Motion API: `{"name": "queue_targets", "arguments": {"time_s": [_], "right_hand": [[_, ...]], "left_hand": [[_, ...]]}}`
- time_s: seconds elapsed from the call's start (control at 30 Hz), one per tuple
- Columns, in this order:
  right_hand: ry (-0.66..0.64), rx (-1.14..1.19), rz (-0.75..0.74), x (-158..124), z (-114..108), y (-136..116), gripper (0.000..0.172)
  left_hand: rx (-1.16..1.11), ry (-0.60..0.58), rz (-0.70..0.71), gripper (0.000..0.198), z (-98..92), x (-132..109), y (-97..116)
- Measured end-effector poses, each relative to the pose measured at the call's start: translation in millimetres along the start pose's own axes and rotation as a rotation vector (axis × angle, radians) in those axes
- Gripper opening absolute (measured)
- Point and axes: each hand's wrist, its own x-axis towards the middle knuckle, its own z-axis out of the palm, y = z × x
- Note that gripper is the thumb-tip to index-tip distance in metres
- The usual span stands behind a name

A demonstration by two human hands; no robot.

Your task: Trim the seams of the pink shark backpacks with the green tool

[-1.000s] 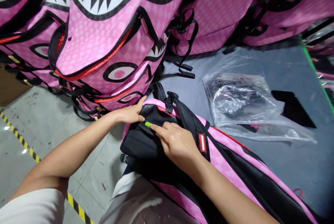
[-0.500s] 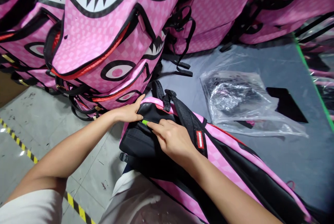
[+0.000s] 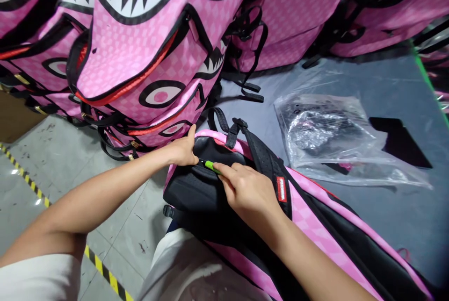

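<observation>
A pink checked backpack (image 3: pixel 305 219) lies with its black padded back panel (image 3: pixel 196 184) facing up. My left hand (image 3: pixel 184 151) grips the panel's far left corner, thumb pressed on the black material and fingers over the pink edge. Closed around a small green-handled tool (image 3: pixel 212 166), my right hand (image 3: pixel 247 193) rests over the panel. The tool's thin tip points at my left thumb, close to the seam; its exact kind is too small to make out. A black shoulder strap (image 3: pixel 261 146) with a red label (image 3: pixel 281 189) lies beside my right hand.
Pink backpacks with shark-mouth prints (image 3: pixel 140 53) are heaped at the upper left, and more pink bags (image 3: pixel 280 25) line the back. A clear plastic bag (image 3: pixel 326 137) and a black flat piece (image 3: pixel 400 142) lie on the grey table (image 3: pixel 382 86). Striped floor tape (image 3: pixel 101 268) runs lower left.
My right hand has drawn back from my left thumb, and more of the green tool and its tip shows. My left hand keeps its hold on the corner. The view has shifted slightly.
</observation>
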Motion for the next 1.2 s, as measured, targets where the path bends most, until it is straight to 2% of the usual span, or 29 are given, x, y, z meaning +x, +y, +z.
{"name": "queue_targets", "arguments": {"time_s": [0.23,0.37,0.5,0.63,0.73,0.87,1.0,1.2], "right_hand": [[0.004,0.169,-0.024,4.0,3.1,-5.4,0.036],[-0.063,0.208,-0.042,8.6,0.7,-4.9,0.035],[-0.022,0.218,0.006,8.3,-1.5,-4.2,0.036],[-0.064,0.205,-0.006,8.7,-1.7,-9.1,0.034],[-0.034,0.184,0.030,9.8,-1.7,-13.4,0.035],[-0.051,0.211,-0.009,6.8,-2.9,-11.5,0.034],[0.019,0.209,0.043,2.1,-3.8,-3.8,0.034],[-0.048,0.286,-0.009,9.8,-1.3,-8.2,0.033]], "left_hand": [[-0.090,-0.035,0.095,0.114,0.8,2.4,-17.2],[-0.134,-0.024,0.167,0.112,2.8,7.1,-23.6],[-0.133,-0.040,0.162,0.112,2.6,8.1,-24.3],[-0.138,-0.023,0.166,0.113,2.0,8.4,-24.9],[-0.151,-0.028,0.180,0.114,2.0,7.7,-24.9],[-0.144,-0.020,0.171,0.111,2.2,5.5,-23.8],[-0.150,-0.037,0.185,0.110,2.9,6.1,-25.5],[-0.152,-0.007,0.220,0.110,4.4,8.4,-28.8]]}}
